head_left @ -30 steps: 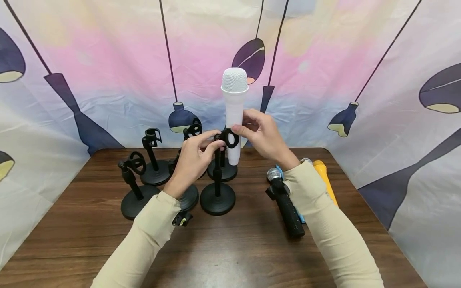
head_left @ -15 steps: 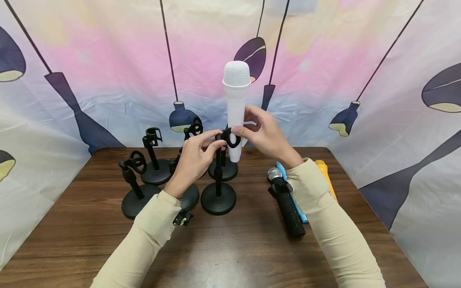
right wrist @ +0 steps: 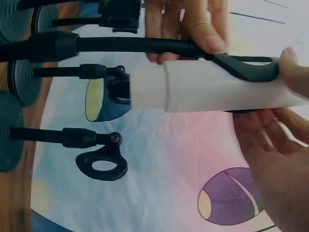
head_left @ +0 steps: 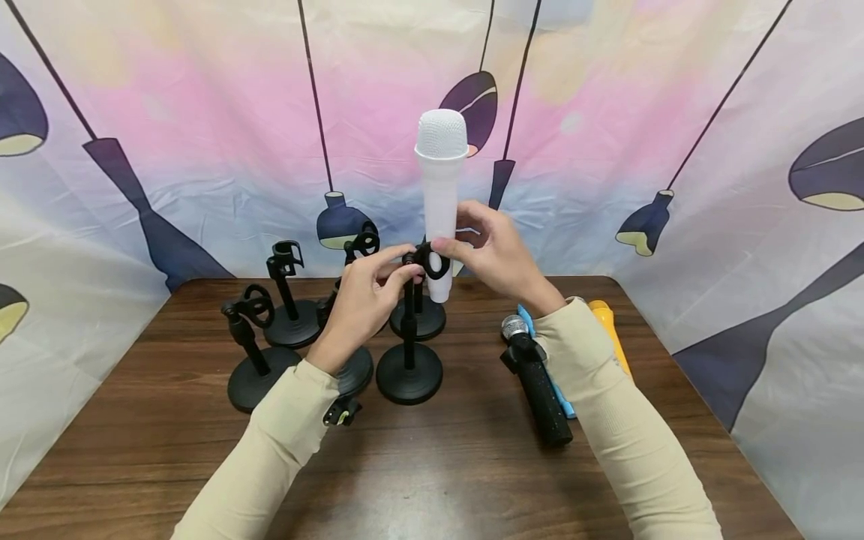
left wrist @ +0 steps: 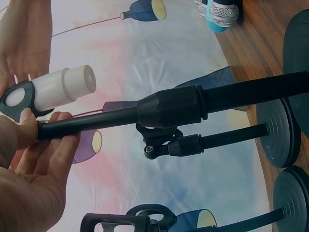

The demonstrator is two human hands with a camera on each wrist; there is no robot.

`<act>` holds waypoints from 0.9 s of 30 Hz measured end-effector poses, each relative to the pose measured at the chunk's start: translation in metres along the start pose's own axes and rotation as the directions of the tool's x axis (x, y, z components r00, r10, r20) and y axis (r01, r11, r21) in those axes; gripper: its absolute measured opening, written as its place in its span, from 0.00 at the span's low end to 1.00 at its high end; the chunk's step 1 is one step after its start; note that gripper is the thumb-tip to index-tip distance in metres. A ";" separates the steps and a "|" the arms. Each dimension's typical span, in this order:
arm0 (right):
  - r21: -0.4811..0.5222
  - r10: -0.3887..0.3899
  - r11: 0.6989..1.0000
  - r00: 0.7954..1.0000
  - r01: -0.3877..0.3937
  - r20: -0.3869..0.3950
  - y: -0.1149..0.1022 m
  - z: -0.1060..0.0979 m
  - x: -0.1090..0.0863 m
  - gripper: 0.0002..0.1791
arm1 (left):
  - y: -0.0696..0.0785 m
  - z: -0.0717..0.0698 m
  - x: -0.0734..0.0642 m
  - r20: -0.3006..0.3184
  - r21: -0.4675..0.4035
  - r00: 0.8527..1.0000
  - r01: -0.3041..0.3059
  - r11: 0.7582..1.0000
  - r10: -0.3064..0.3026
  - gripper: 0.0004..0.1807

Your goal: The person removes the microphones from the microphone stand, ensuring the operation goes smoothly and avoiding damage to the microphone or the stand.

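A white microphone stands upright, grille up, its handle inside the round black clip of a mic stand. My right hand holds the handle at the clip, thumb in front and fingers behind. With thumb and fingers, my left hand pinches the top of that stand's pole, just below the clip. In the left wrist view the microphone's tail end sticks out past the clip. The stand's base rests on the table. Part of the handle is hidden behind the clip and thumb.
Several other black mic stands, such as one at the left, stand left of and behind this one. On the right lie a black microphone, a blue one and a yellow one on the wooden table. A printed cloth hangs behind.
The white microphone has risen slightly in the clip, its tail rising too. My right hand has shifted up a little with it. My left hand stays at the stand's top.
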State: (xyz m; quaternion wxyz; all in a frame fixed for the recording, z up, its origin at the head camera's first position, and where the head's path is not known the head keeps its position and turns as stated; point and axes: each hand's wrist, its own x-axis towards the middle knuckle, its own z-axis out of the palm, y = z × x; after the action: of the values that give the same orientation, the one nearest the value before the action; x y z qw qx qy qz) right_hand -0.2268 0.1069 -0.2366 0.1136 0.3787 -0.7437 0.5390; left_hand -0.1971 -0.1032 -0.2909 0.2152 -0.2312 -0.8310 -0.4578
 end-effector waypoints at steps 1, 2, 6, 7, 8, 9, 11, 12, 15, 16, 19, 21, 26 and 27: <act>0.001 0.004 1.000 1.000 -0.004 -0.008 0.000 0.000 0.000 0.20 | 0.000 0.000 0.000 0.000 -0.001 1.000 0.000 1.000 0.000 0.21; 0.000 0.006 1.000 1.000 -0.006 -0.023 0.000 0.000 0.000 0.19 | 0.000 0.000 0.000 0.000 -0.001 1.000 0.000 1.000 0.000 0.21; -0.060 0.013 0.998 0.997 -0.017 -0.077 -0.002 0.001 -0.001 0.17 | 0.001 0.000 0.000 -0.004 0.000 1.000 -0.002 1.000 0.002 0.21; -0.075 0.014 0.997 0.996 -0.020 -0.083 -0.003 0.001 -0.001 0.17 | 0.001 0.000 0.000 -0.006 0.002 1.000 -0.002 1.000 0.002 0.21; -0.089 0.013 0.996 0.996 -0.021 -0.089 -0.004 0.002 -0.001 0.17 | 0.001 0.000 0.000 -0.007 0.003 1.000 -0.001 1.000 0.001 0.21; -0.104 0.007 0.994 0.996 -0.016 -0.091 -0.005 0.002 -0.001 0.18 | 0.001 0.000 0.000 -0.008 0.004 1.000 0.000 1.000 0.000 0.21; -0.123 0.000 0.992 0.996 -0.011 -0.089 -0.005 0.001 -0.001 0.19 | 0.001 0.000 0.000 -0.007 0.004 1.000 0.001 1.000 -0.001 0.21; -0.129 -0.006 0.992 0.996 -0.005 -0.087 -0.006 0.001 -0.001 0.19 | 0.001 0.000 0.000 -0.008 0.005 1.000 0.002 1.000 -0.002 0.21; -0.137 -0.026 0.990 0.997 0.015 -0.079 -0.005 0.000 -0.001 0.18 | 0.002 0.000 0.001 -0.007 0.007 1.000 0.005 1.000 -0.004 0.21; -0.140 -0.028 0.990 0.997 0.017 -0.076 -0.004 -0.001 -0.001 0.18 | 0.002 0.000 0.001 -0.007 0.008 1.000 0.005 1.000 -0.005 0.21; -0.134 -0.027 0.991 0.998 0.018 -0.063 -0.004 -0.003 -0.002 0.18 | 0.002 0.001 0.001 -0.008 0.010 1.000 0.003 1.000 -0.003 0.21; -0.134 -0.021 0.991 0.998 0.014 -0.051 -0.005 -0.003 -0.003 0.19 | 0.001 0.001 0.002 -0.008 0.008 1.000 0.000 1.000 0.000 0.20; -0.132 -0.034 0.991 0.999 0.031 -0.025 -0.004 -0.002 -0.003 0.20 | 0.000 0.000 0.001 -0.009 0.006 1.000 -0.007 1.000 0.007 0.21; -0.127 -0.041 0.991 0.999 0.037 -0.024 -0.003 -0.001 -0.003 0.20 | 0.000 0.000 0.001 -0.009 0.006 1.000 -0.007 1.000 0.007 0.21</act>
State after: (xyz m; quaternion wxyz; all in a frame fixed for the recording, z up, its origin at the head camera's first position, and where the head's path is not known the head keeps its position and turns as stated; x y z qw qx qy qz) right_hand -0.2229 0.1088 -0.2354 0.1577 0.3780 -0.7674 0.4933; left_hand -0.1983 -0.1029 -0.2903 0.2211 -0.2314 -0.8306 -0.4558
